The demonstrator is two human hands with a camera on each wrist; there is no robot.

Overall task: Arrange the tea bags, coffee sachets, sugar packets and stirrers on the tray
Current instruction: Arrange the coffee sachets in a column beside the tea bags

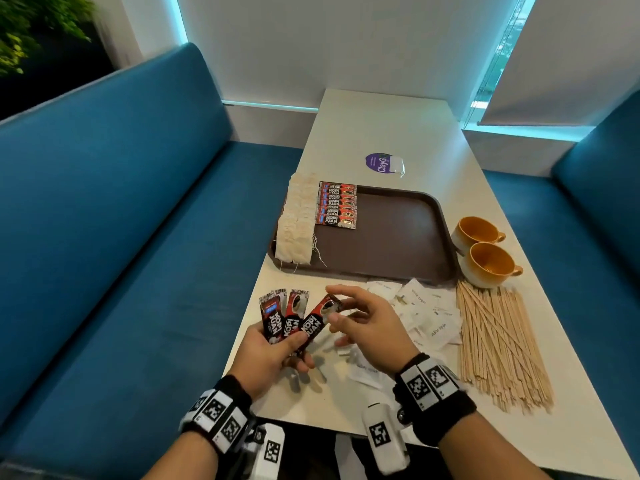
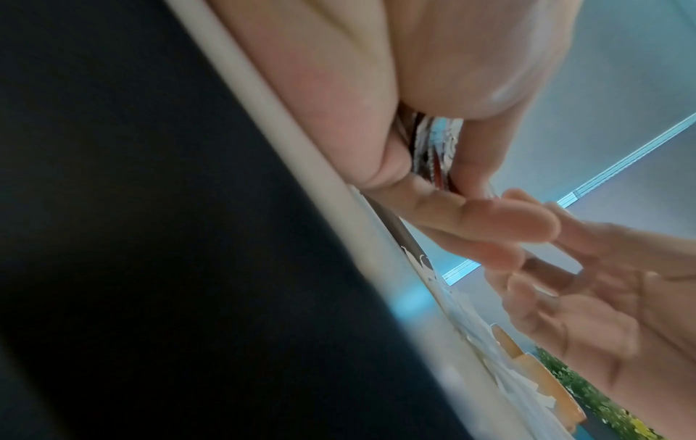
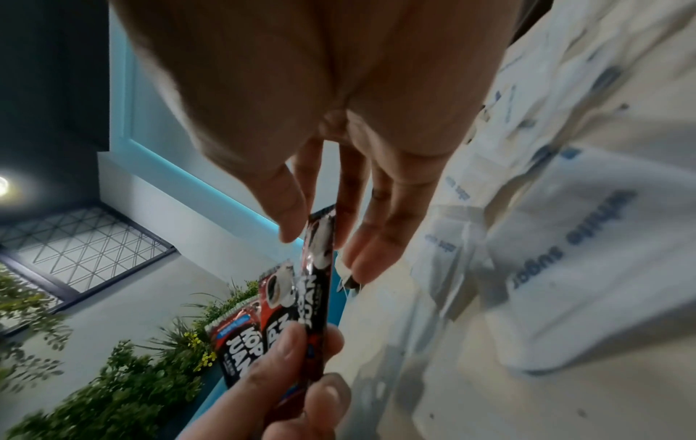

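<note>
**Slick, light sachets**

Your left hand [image 1: 266, 351] grips three glossy red-and-black coffee sachets [image 1: 294, 320], fanned over the near edge of the white worktop [image 1: 381, 126]. Your right hand [image 1: 370, 327] brackets the rightmost one's top. Whether it pinches, I cannot tell. Take the flat crimped seal.

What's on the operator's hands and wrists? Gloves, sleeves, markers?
Left hand and right hand: no gloves, no sleeves in view. Black left band and right band carry white squares with black code patterns. White coded boxes sit under the wrists: left box, right box.
</note>
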